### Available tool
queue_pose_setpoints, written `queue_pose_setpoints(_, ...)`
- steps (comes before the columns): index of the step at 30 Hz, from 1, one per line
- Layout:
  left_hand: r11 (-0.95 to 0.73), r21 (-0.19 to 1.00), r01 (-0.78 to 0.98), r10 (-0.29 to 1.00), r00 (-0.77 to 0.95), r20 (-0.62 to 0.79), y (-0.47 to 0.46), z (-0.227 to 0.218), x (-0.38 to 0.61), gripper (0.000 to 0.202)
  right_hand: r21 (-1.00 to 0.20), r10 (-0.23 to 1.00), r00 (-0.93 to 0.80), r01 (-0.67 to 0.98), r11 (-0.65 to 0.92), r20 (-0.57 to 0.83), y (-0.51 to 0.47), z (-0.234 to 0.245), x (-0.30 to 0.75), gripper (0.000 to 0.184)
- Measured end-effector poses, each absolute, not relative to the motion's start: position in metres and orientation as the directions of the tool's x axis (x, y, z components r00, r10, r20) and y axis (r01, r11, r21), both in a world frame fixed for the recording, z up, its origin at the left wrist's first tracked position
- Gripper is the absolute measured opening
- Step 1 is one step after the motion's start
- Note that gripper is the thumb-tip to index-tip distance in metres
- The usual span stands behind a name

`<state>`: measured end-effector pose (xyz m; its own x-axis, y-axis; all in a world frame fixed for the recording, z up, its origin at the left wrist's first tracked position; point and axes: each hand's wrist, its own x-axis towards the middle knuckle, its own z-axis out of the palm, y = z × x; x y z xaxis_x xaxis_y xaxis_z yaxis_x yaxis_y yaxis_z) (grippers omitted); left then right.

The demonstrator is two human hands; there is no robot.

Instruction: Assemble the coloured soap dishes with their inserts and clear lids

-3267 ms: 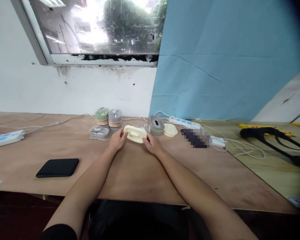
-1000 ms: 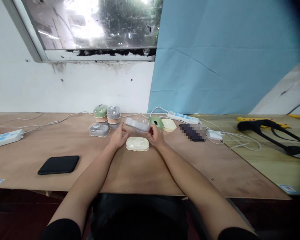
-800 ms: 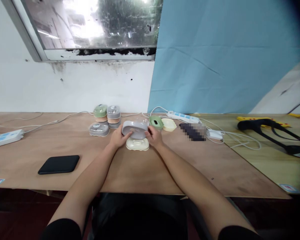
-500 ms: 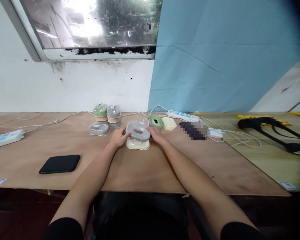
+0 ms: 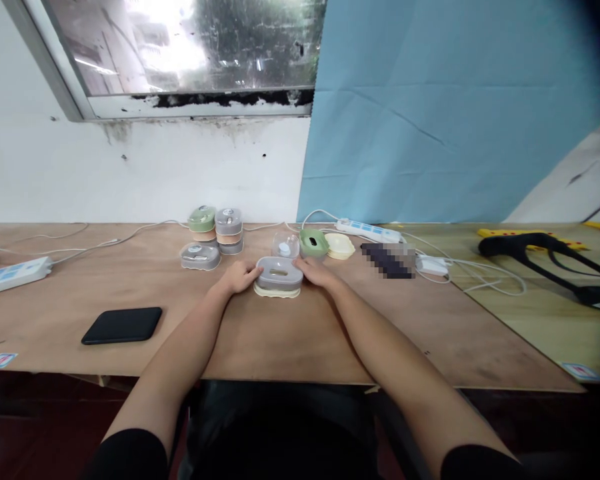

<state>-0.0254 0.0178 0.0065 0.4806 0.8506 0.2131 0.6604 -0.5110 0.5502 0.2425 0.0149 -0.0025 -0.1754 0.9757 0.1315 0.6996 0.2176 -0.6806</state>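
Left hand (image 5: 242,276) and right hand (image 5: 314,272), partly curled, hold 2 ends of a grey box (image 5: 279,281) on a cream base (image 5: 277,293).

The gray box (image 5: 279,281) has settled onto the cream base (image 5: 277,293).

We look at a white wall (image 5: 195,167), stained and spotted beneath a metal-framed window (image 5: 195,50) bright with glare. Right of it hangs a creased light-blue sheet (image 5: 440,113). Before us stretches a brown wooden table (image 5: 280,340), a yellower wood-grained surface (image 5: 555,333) adjoining, dark red floor (image 5: 45,433) below.
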Motion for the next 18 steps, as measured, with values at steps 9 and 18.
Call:
queue_pose_setpoints(9, -0.507, 0.533, 0.677, 0.841, 0.524, 0.134, 0.029, 0.001, -0.029, 0.042, -0.500, 0.971, -0.218, 0.833, 0.236, 0.095, 0.012, -0.001, 0.233, 0.038)
queue_pose_setpoints(18, -0.334, 0.606, 0.722, 0.856, 0.502, -0.127, 0.025, 0.005, -0.028, 0.035, -0.463, 0.953, -0.252, 0.834, 0.301, 0.166, 0.014, -0.009, 0.234, 0.047)
